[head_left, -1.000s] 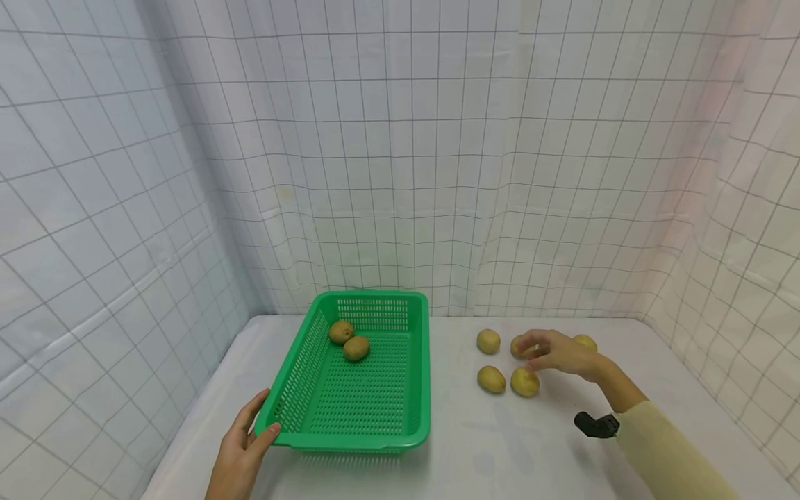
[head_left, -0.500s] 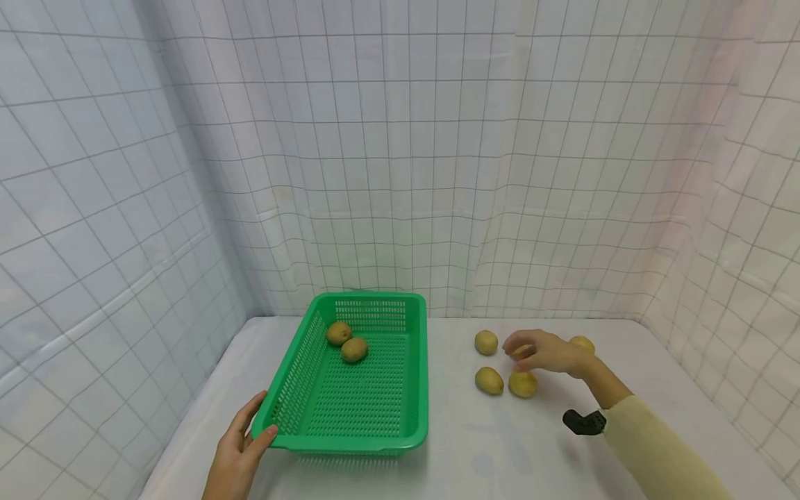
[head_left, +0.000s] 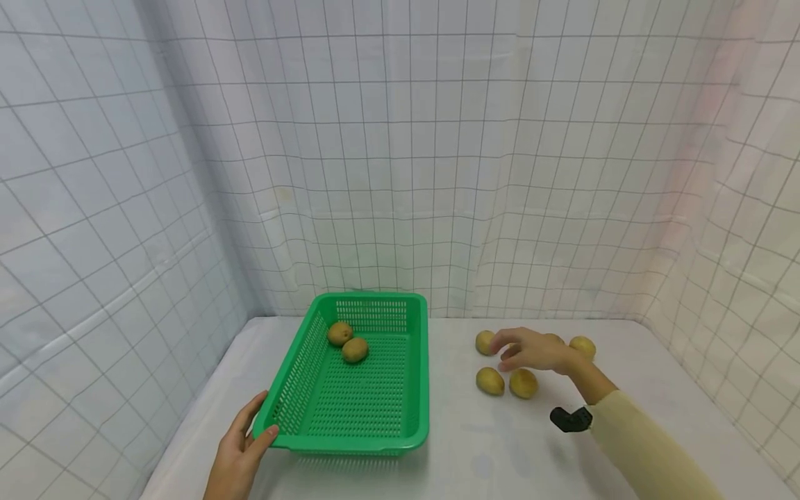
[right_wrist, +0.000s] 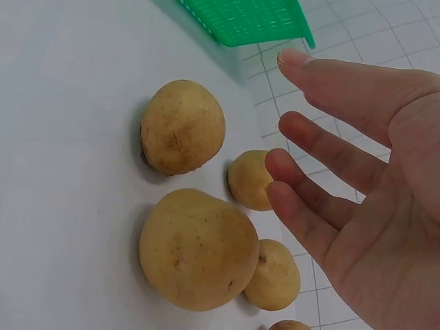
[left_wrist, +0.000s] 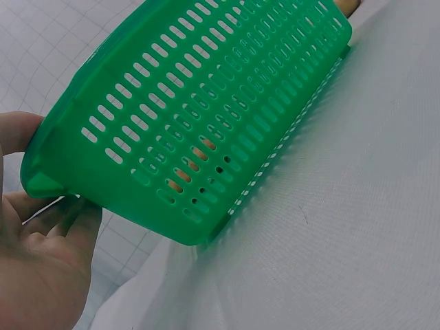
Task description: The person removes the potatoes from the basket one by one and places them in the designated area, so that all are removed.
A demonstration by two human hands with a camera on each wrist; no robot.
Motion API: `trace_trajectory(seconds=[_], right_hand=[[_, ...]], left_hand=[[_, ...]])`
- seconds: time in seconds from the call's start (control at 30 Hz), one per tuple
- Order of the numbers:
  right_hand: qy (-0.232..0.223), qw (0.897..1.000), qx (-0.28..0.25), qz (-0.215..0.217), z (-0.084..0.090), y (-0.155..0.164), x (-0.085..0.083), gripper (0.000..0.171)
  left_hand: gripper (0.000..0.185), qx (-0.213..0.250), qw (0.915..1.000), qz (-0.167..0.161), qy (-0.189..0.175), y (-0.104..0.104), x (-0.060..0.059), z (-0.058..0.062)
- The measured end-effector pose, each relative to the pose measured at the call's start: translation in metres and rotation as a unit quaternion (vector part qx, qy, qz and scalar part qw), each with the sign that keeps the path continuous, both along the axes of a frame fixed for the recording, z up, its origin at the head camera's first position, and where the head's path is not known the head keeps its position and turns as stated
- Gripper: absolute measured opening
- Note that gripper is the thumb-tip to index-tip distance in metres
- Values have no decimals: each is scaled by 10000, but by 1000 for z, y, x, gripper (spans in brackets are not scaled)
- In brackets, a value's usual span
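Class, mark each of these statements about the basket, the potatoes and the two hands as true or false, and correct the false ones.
1. Two potatoes lie in the green basket. True.
2. The left hand grips the basket's near corner. True.
3. The right hand holds a potato in a closed fist. False: its fingers are spread and hold nothing, above the potatoes on the table.
4. The basket is red. False: it is green.
5. All potatoes are in the basket. False: several lie on the table, such as one near the right hand.
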State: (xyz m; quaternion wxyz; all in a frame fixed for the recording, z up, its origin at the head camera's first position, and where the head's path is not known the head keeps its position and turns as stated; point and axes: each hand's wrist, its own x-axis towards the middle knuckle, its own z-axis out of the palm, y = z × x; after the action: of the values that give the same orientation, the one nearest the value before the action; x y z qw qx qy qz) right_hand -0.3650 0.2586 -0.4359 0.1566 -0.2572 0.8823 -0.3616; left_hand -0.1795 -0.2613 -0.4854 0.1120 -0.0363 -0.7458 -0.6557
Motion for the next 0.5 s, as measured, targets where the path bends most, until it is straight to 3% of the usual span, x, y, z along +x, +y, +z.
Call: trace_trajectory(seconds=[0.27, 0.5], right_hand=[[-75, 9972, -454, 596, 1, -18, -2, 27], [-213, 9957, -586, 678, 6, -32, -2, 31]], left_hand=[[68, 15, 10000, 11, 4, 1, 1, 0], [69, -18, 10000, 4, -27, 1, 0, 1]])
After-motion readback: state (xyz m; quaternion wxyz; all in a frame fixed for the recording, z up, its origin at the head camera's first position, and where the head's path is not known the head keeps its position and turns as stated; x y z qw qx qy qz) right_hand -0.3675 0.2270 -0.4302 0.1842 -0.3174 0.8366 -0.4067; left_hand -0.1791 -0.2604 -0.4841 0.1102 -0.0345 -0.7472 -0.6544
